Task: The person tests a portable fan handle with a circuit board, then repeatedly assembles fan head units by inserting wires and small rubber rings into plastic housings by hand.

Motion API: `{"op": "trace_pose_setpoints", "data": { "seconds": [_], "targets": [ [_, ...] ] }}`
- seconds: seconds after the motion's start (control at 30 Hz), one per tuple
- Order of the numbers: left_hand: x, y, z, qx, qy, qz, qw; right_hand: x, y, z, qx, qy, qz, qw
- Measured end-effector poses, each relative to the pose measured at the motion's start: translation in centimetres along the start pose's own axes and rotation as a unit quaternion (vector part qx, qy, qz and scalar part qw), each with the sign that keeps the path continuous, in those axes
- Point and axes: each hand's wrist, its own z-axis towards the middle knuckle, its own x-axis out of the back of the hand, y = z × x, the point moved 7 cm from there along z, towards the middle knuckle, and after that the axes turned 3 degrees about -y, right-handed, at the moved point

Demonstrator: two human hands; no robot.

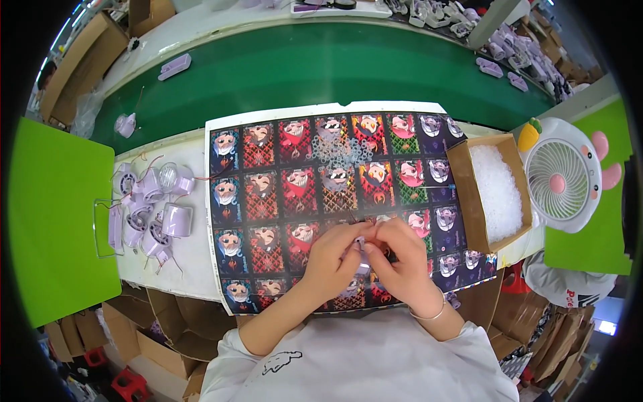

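Observation:
My left hand (pixel 333 260) and my right hand (pixel 403 262) meet over the near middle of a printed sheet (pixel 268 214) with rows of cartoon pictures. Between them they grip a lilac plastic part (pixel 362 262), its upper portion covered by my fingers. Both hands are closed, with fingertips and thumbs pressed together at the part. Beyond my hands, a loose heap of small clear rings (pixel 341 153) lies on the sheet. To the left, several lilac plastic housings (pixel 177 220) with thin wires are clustered on the white tabletop (pixel 201 271).
An open cardboard box (pixel 477 228) of small whitish pieces stands right of the sheet, beside a white fan (pixel 559 175) with pink ears. A green conveyor belt (pixel 281 70) crosses behind, carrying a few lilac parts (pixel 175 67). Lime-green panels (pixel 63 214) flank the table.

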Motion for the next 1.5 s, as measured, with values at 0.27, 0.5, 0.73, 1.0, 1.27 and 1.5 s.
{"op": "trace_pose_setpoints", "data": {
  "seconds": [0.27, 0.5, 0.73, 1.0, 1.27, 1.5],
  "targets": [
    [-0.4, 0.2, 0.4, -0.012, -0.042, 0.01, 0.999, -0.3, -1.0, -0.1, 0.068, -0.061, -0.104, 0.99],
    [-0.5, 0.0, 0.4, -0.013, -0.048, 0.022, 0.999, 5.8, 2.1, 2.8, -0.044, 0.064, -0.394, 0.916],
    [-0.8, -1.1, 0.1, 0.063, -0.068, -0.014, 0.996, 3.7, 5.4, 0.4, -0.026, -0.045, -0.278, 0.959],
    [-0.4, 0.1, 0.5, -0.008, -0.042, 0.006, 0.999, 0.1, 0.0, -1.4, 0.003, -0.062, -0.11, 0.992],
    [-0.6, 0.0, 0.3, 0.028, -0.022, 0.017, 0.999, 0.6, 0.6, -1.8, -0.053, 0.044, -0.236, 0.969],
    [-0.5, -0.4, 0.2, 0.034, -0.014, 0.017, 0.999, 0.5, -0.8, -1.8, -0.003, -0.012, -0.113, 0.994]
  ]
}}
